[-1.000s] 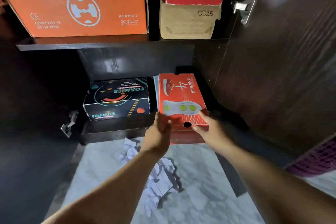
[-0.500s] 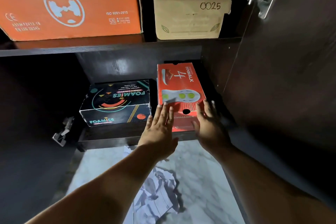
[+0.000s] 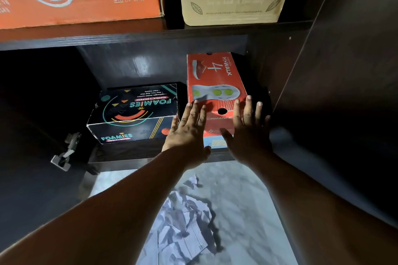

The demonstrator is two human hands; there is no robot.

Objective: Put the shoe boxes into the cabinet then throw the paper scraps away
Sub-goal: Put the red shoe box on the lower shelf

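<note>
Against the red shoe box (image 3: 215,84), we press our flat left hand (image 3: 189,129) and right hand (image 3: 247,133); its length points into the cabinet (image 3: 150,38).

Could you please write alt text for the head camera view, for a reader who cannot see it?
Both hands, left hand and right hand, press flat with straight fingers on a red shoe box on the lower cabinet shelf, beside a black shoe box. Crumpled paper scraps lie on the marble floor below.
</note>
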